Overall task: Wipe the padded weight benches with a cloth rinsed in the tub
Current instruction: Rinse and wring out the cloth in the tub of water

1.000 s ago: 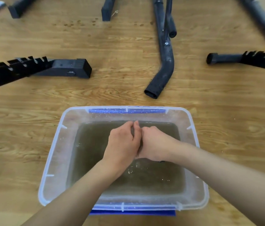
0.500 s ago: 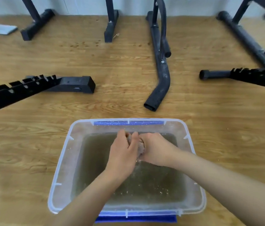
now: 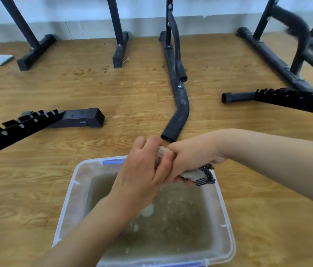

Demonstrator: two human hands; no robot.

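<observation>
Above the clear plastic tub [image 3: 69, 193] of murky water, a wet grey cloth [image 3: 196, 173] is being gripped by the closed fingers of the left hand [image 3: 142, 174] and right hand [image 3: 194, 157].

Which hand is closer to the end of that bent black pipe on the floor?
Right. The right hand sits just below the bent black pipe's open end; the left hand is lower and further left, both gripping the wet cloth.

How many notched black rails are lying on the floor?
2. One notched rail lies at the left, running off the frame edge; the other lies at the right, past the right forearm. More may be out of view.
</observation>
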